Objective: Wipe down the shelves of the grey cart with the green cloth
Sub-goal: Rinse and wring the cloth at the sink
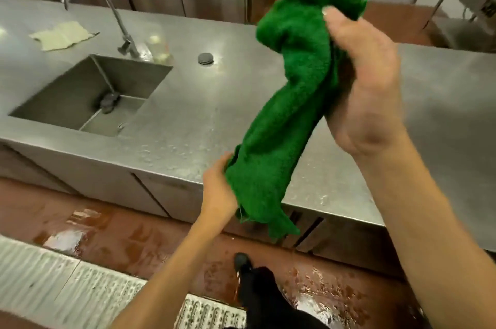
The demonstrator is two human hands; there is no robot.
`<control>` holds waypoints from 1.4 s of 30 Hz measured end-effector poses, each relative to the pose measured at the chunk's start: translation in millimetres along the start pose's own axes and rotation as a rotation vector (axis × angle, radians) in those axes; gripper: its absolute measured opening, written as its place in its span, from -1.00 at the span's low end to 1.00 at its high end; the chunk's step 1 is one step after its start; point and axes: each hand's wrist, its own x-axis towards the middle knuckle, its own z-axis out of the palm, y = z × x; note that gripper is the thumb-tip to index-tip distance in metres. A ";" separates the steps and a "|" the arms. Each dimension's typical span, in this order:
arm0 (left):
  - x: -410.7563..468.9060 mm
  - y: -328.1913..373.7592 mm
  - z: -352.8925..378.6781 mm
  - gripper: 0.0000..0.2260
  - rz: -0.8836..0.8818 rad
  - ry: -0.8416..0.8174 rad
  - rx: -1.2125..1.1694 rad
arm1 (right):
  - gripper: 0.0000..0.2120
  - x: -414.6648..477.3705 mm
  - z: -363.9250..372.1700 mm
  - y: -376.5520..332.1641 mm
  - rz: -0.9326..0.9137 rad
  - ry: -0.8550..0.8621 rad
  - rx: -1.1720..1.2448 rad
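A green cloth (pixel 290 103) hangs stretched and bunched between my two hands, above the front edge of a steel counter (pixel 188 114). My right hand (pixel 365 81) grips its upper part, thumb pressed on the fabric near the top. My left hand (pixel 217 186) holds the lower end, fingers curled round the edge. The grey cart is not in view.
A sink (pixel 88 95) with a curved tap (pixel 107 12) is set in the counter at the left. A pale rag (pixel 63 34) lies behind it, and a round dark plug (pixel 205 58) sits mid-counter. The red floor (pixel 128 237) is wet, with a metal drain grate (pixel 67 288) at lower left. My foot (pixel 243 261) stands below.
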 end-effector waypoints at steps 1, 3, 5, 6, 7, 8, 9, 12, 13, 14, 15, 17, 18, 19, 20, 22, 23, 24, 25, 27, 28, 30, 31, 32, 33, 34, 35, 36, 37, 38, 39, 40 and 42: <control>8.9 3.6 -12.6 -0.79 -0.020 0.059 -0.009 | -0.87 0.2 -5.8 8.9 0.037 -0.001 0.008; 28.1 1.9 -37.1 -0.81 -0.053 0.108 -0.166 | -0.83 -5.2 -20.9 33.1 0.146 0.001 -0.034; 47.3 1.5 -61.9 -0.78 -0.060 0.140 -0.202 | -0.63 -11.8 -35.4 66.3 0.224 -0.011 -0.223; 57.6 1.4 -72.1 -0.76 -0.066 0.166 -0.224 | -0.56 -14.4 -38.7 83.8 0.257 -0.034 -0.341; 67.5 0.9 -81.7 -0.74 -0.070 0.178 -0.245 | -0.53 -16.2 -38.9 102.0 0.295 -0.079 -0.439; 77.7 0.7 -90.0 -0.74 -0.069 0.187 -0.261 | -0.55 -17.2 -36.3 119.6 0.344 -0.139 -0.512; 86.8 -0.2 -98.2 -0.73 -0.072 0.197 -0.298 | -0.61 -16.6 -32.0 137.3 0.395 -0.201 -0.573; 116.9 -3.0 -123.8 -0.68 -0.085 0.226 -0.342 | -0.42 -4.5 -6.3 185.5 0.510 -0.349 -0.739; 127.6 -4.7 -132.3 -0.65 -0.088 0.237 -0.342 | -0.18 4.0 6.0 199.9 0.529 -0.385 -0.773; 137.8 -6.7 -139.2 -0.62 -0.082 0.241 -0.346 | 0.05 13.8 20.4 213.6 0.542 -0.415 -0.782; 146.8 -7.3 -145.3 -0.58 -0.076 0.244 -0.350 | 0.21 24.0 35.7 228.0 0.543 -0.437 -0.760; 165.5 -10.6 -158.8 -0.50 -0.049 0.247 -0.341 | 0.32 48.1 68.1 264.0 0.562 -0.436 -0.673; 168.3 -11.7 -161.5 -0.46 -0.034 0.238 -0.324 | 0.24 54.5 79.8 276.4 0.554 -0.407 -0.652; 175.2 -13.6 -170.1 -0.43 -0.024 0.240 -0.296 | 0.03 65.1 93.4 293.3 0.541 -0.369 -0.647; 183.2 -17.2 -180.6 -0.41 -0.001 0.239 -0.257 | -0.28 76.1 105.7 310.9 0.525 -0.324 -0.678; 200.2 -31.1 -205.2 -0.39 0.022 0.242 -0.223 | -0.78 97.8 128.6 334.7 0.490 -0.255 -0.762; 209.2 -40.7 -218.5 -0.41 0.014 0.240 -0.227 | -0.88 108.0 138.0 345.0 0.475 -0.238 -0.754; 217.6 -50.7 -232.1 -0.43 0.009 0.239 -0.221 | -0.86 118.2 146.4 354.6 0.455 -0.227 -0.746; 224.9 -60.8 -246.1 -0.46 0.012 0.226 -0.196 | -0.80 128.6 153.8 363.0 0.438 -0.225 -0.750; 239.6 -84.9 -274.4 -0.52 0.024 0.173 -0.110 | -0.72 150.6 169.5 375.4 0.413 -0.245 -0.798; 247.9 -98.3 -289.3 -0.55 0.022 0.129 -0.080 | -0.72 161.8 178.1 379.9 0.385 -0.264 -0.821; 265.4 -125.1 -317.7 -0.56 0.016 0.000 -0.045 | -0.72 182.7 197.4 389.7 0.323 -0.313 -0.836; 274.0 -138.3 -331.2 -0.56 0.020 -0.074 -0.039 | -0.74 190.9 208.4 395.9 0.310 -0.335 -0.853; 283.2 -150.6 -344.5 -0.55 0.027 -0.137 -0.041 | -0.79 197.7 219.9 403.8 0.310 -0.355 -0.885; 292.1 -161.3 -357.9 -0.53 0.037 -0.184 -0.057 | -0.87 204.3 231.8 412.6 0.309 -0.366 -0.918; 300.8 -170.2 -371.7 -0.50 0.040 -0.226 -0.095 | -0.90 210.7 244.8 420.6 0.305 -0.366 -0.947; 308.8 -179.3 -385.8 -0.47 0.034 -0.275 -0.153 | -0.90 216.1 258.8 428.8 0.300 -0.360 -0.961; 316.9 -187.7 -400.5 -0.44 0.029 -0.333 -0.199 | -0.88 220.6 273.8 436.4 0.291 -0.350 -0.963; 325.6 -195.1 -415.5 -0.41 0.029 -0.394 -0.209 | -0.85 224.3 289.0 443.3 0.275 -0.347 -0.968; 334.8 -201.7 -432.2 -0.38 0.027 -0.459 -0.196 | -0.80 227.6 304.9 449.7 0.257 -0.354 -0.981; 343.2 -207.6 -450.5 -0.35 0.008 -0.532 -0.188 | -0.76 230.5 321.1 456.2 0.243 -0.374 -0.998; 350.0 -213.1 -469.6 -0.31 -0.037 -0.623 -0.207 | -0.73 233.4 337.1 462.8 0.235 -0.400 -1.012; 359.4 -225.1 -505.9 -0.21 -0.107 -0.865 -0.299 | -0.75 241.1 363.9 476.0 0.230 -0.423 -1.021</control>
